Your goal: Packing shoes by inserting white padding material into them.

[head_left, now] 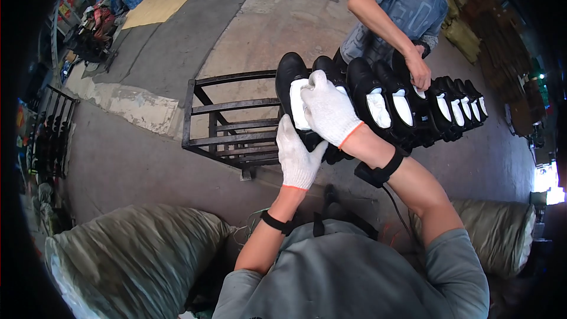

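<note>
Knit right fingers [320, 82] curled over insert [299, 109], grip unclear; left fingers [286, 133] half-open round shoe [290, 70]

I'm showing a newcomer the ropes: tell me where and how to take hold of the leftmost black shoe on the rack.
Grip the leftmost black shoe round the outside of its heel, probably from the near left. Its toe points away from the wearer, the rack's bars show on its left, and the neighbouring shoe crowds its right. The white insert occupies its opening.
</note>
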A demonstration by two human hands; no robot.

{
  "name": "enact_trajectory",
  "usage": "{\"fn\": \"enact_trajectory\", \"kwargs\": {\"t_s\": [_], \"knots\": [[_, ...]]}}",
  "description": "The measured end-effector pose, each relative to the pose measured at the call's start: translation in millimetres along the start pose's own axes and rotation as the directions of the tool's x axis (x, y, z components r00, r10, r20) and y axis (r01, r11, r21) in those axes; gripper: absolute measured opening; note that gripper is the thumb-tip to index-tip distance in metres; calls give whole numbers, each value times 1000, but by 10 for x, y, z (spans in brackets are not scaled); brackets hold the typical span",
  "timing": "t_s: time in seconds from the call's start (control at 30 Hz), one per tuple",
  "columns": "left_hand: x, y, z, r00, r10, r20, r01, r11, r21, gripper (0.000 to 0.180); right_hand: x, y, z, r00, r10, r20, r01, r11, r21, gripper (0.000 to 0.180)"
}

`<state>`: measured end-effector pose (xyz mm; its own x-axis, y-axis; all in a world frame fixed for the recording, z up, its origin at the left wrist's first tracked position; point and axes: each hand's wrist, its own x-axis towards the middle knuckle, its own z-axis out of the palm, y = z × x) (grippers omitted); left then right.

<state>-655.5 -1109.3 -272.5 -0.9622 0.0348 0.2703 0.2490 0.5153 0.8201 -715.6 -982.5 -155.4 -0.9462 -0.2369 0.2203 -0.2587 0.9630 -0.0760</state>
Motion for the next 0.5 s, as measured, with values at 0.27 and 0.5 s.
{"fn": "enact_trajectory", "kwargs": {"t_s": [0.27, 0.5], "knots": [[33, -329, 184, 989, 134, -65, -128, 987, 97, 98, -34, 122, 220, 977, -5, -213, -5, 999, -49, 22], [83, -306, 208, 980, 183, -77, -179, 982, 63, 97, 171, 69, 220, 986, 41, 161, -36, 999, -33, 18]]}}
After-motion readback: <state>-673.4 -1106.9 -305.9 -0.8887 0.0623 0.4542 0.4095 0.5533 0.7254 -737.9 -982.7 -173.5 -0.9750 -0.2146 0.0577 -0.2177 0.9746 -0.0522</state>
